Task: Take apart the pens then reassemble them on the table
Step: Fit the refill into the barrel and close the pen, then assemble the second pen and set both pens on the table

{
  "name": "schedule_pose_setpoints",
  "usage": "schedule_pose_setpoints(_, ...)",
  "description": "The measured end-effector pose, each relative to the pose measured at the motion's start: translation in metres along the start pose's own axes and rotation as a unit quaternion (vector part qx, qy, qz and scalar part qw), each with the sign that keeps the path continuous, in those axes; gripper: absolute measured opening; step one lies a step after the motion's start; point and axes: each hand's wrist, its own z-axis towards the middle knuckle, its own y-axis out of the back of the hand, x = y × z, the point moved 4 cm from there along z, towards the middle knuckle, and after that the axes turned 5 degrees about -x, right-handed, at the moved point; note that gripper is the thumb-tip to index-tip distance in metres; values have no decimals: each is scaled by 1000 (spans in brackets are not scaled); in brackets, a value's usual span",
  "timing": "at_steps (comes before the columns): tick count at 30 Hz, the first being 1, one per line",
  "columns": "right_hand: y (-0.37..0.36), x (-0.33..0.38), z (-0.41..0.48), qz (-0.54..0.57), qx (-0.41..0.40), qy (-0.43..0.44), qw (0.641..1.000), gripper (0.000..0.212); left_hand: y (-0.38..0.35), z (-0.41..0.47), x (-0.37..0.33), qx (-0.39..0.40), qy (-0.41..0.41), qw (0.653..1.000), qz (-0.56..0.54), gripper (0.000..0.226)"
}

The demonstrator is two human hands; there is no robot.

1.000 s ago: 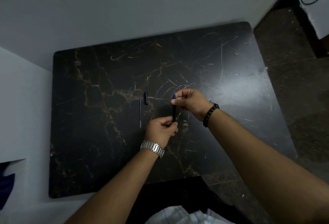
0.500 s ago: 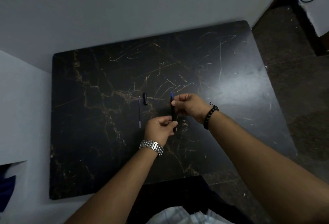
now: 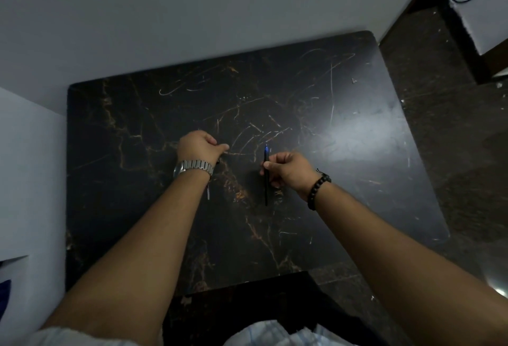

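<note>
Pen parts are lying under our left hand (image 3: 198, 145), which is closing over the refill (image 3: 208, 193); what its grip has, we cannot tell. Rightward, our right hand (image 3: 286, 168) is pinching the pen barrel (image 3: 265, 181) above the surface (image 3: 357, 153). A loose pinch is risking a drop.

The right hand (image 3: 286, 171) pinches a dark pen (image 3: 265, 181) with a blue tip, standing up over the black table (image 3: 343, 181). The left hand (image 3: 199, 146) curls over small parts.
</note>
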Motion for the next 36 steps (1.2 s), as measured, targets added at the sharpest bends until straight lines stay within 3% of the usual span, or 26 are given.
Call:
schedule_pose_setpoints(4,-2,4,-5,-2,-12,4,1000,12,-8,1,-2,51,21,995,86,37)
schedule_pose_setpoints(12,3,13,-9,-16,-15,16,1000,12,-6,3,0,61,31,995,66,20)
schedule_pose_setpoints(14,2,14,-11,-15,-14,16,1000,13,-4,2,-1,61,29,997,36,18)
schedule_pose_setpoints(16,-1,16,-14,-13,-7,15,1000,13,-1,0,-3,57,51,994,-75,14)
schedule_pose_setpoints(18,-6,17,-15,-9,8,12,1000,14,-2,-7,-10,89,94,964,-234,9)
schedule_pose_setpoints(21,-15,21,-18,-28,40,22,999,15,-9,-24,-27,188,171,821,-512,7)
schedule_pose_setpoints(23,-20,25,-19,-41,59,40,997,15,-13,-31,-30,217,167,766,-581,12)
schedule_pose_setpoints(31,-25,34,-20,-63,83,78,992,14,-13,-41,-36,250,99,755,-598,21)
schedule_pose_setpoints(36,-25,35,-26,-16,96,65,993,17,-10,-40,-37,285,75,760,-579,21)
